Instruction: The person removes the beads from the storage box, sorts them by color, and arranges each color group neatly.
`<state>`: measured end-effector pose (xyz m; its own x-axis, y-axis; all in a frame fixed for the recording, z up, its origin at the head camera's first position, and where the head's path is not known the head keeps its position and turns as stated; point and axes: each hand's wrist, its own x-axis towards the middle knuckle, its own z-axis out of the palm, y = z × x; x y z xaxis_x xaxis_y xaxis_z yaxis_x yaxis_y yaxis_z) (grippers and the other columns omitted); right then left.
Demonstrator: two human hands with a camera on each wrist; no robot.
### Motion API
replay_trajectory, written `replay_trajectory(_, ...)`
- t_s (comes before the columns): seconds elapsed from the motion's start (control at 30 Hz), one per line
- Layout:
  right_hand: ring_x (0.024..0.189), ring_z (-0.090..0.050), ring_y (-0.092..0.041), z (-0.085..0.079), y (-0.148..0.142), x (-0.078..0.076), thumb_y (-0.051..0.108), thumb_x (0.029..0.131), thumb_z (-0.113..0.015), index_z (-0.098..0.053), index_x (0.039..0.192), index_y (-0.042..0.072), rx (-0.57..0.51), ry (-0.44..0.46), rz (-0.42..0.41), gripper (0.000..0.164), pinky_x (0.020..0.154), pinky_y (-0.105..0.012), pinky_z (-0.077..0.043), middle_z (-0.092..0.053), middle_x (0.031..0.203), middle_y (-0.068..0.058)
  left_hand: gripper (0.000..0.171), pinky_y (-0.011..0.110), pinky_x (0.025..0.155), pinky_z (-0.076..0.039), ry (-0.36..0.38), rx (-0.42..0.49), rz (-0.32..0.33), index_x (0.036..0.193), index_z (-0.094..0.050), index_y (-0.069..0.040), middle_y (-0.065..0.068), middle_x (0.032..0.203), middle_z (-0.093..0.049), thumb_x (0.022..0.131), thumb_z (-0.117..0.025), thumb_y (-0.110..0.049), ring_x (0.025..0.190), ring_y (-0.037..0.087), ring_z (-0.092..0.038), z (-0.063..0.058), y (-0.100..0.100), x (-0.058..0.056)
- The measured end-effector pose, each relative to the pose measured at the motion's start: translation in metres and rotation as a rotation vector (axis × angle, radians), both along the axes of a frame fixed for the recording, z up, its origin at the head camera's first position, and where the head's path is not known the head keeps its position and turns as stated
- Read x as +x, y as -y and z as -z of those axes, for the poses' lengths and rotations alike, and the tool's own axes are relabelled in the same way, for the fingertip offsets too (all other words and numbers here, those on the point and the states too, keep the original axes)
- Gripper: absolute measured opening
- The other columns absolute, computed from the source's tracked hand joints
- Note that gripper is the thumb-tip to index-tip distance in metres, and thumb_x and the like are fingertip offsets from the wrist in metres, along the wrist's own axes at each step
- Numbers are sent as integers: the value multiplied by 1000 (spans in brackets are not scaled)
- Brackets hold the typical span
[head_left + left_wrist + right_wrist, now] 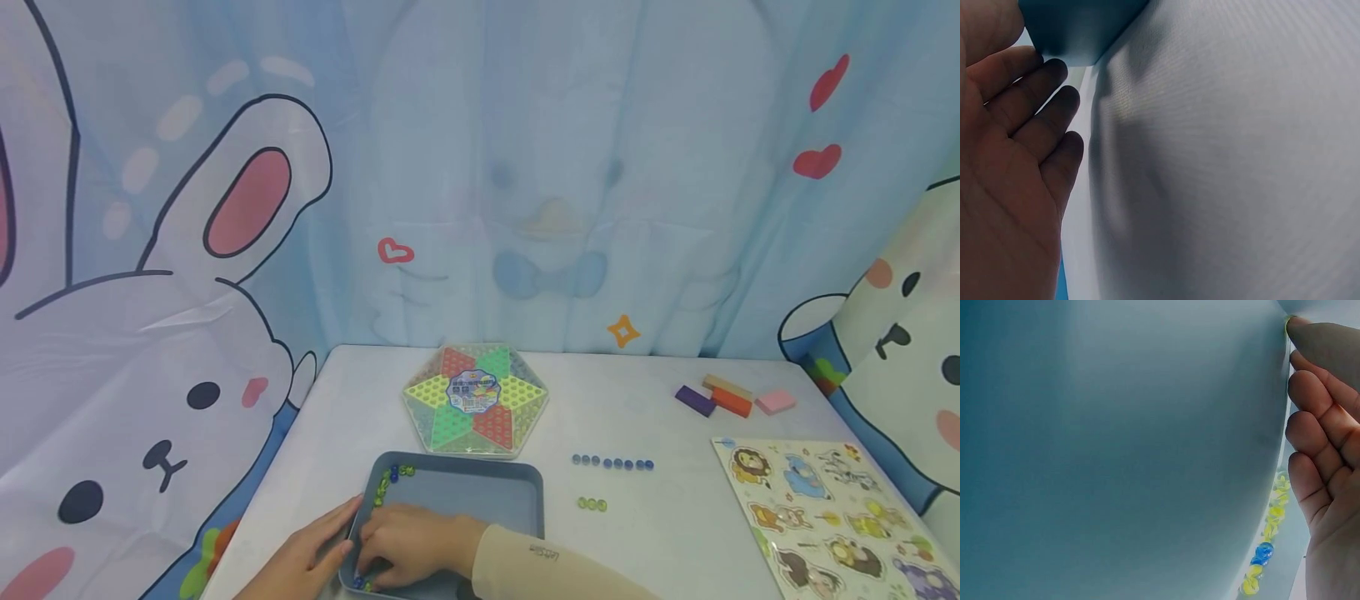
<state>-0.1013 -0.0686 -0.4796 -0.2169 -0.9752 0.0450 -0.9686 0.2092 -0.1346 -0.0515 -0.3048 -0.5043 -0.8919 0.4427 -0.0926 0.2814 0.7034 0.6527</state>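
Note:
A grey-blue tray (pixel 487 468) lies at the table's near side, with yellow-green marbles (pixel 381 490) and blue marbles (pixel 394 475) along its left wall. My left hand (pixel 303 554) rests against the outside of that wall, its fingers fairly straight in the left wrist view. Inside the tray, my right hand (pixel 412 542) reaches down to the near left corner. Its thumb and index finger are beside a blue and a yellow-green marble (pixel 367 587) there. A yellow-green glint shows at the thumb tip in the right wrist view; whether a marble is pinched is unclear.
Right of the tray lie a row of blue marbles (pixel 618 463) and a short row of yellow-green ones (pixel 592 504). Behind it is a hexagonal star game board (pixel 495 425). Coloured blocks (pixel 695 401) and an animal puzzle board (pixel 817 500) lie at the right.

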Motion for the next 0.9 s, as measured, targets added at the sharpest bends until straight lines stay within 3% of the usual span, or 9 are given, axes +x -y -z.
replay_trajectory(0.17, 83, -47, 11, 3, -3, 0, 41, 91, -81, -82, 106, 34, -17, 17, -20, 16, 78, -1, -35, -66, 91, 21, 62, 22, 110, -52, 39, -3, -7, 164, -37, -20, 9, 165, -45, 110, -48, -49, 148, 25, -48, 0, -1, -1)
replay_trajectory(0.4, 88, -52, 11, 11, -5, -2, 38, 93, -80, -82, 105, 33, -21, 50, -39, 13, 84, 0, -39, -69, 95, 22, 63, 24, 111, -52, 24, -5, 8, 163, -38, -15, 11, 165, -45, 110, -48, -46, 147, 34, -49, -4, -1, -2)
replay_trajectory(0.53, 94, -55, 13, 11, -9, -3, 39, 93, -79, -81, 105, 32, -31, 90, -24, 13, 92, 0, -39, -70, 99, 23, 61, 22, 111, -51, 13, 2, 9, 163, -38, -16, 10, 165, -45, 111, -49, -45, 148, 29, -48, -3, -1, 0)
replay_trajectory(0.63, 96, -55, 15, 10, -16, -6, 38, 95, -77, -79, 106, 31, -68, 169, 28, 13, 94, 1, -39, -71, 102, 23, 61, 22, 113, -50, 24, 6, 3, 164, -37, -18, 9, 165, -45, 110, -49, -45, 149, 26, -47, -2, -1, 0)
replay_trajectory(0.73, 94, -55, 13, 4, -29, -13, 35, 96, -76, -79, 106, 28, -166, 232, 105, 12, 91, 0, -40, -70, 100, 20, 63, 22, 115, -48, 59, 13, -4, 165, -35, -21, 7, 167, -43, 110, -50, -48, 151, 31, -45, -2, -1, -1)
replay_trajectory(0.9, 90, -56, 3, -22, -57, -26, 30, 94, -79, -80, 103, 24, -389, 210, 236, 11, 85, -3, -42, -69, 93, 11, 65, 21, 116, -46, 96, 14, -5, 166, -32, -24, 5, 169, -40, 109, -49, -52, 152, 38, -41, -2, 0, -3)
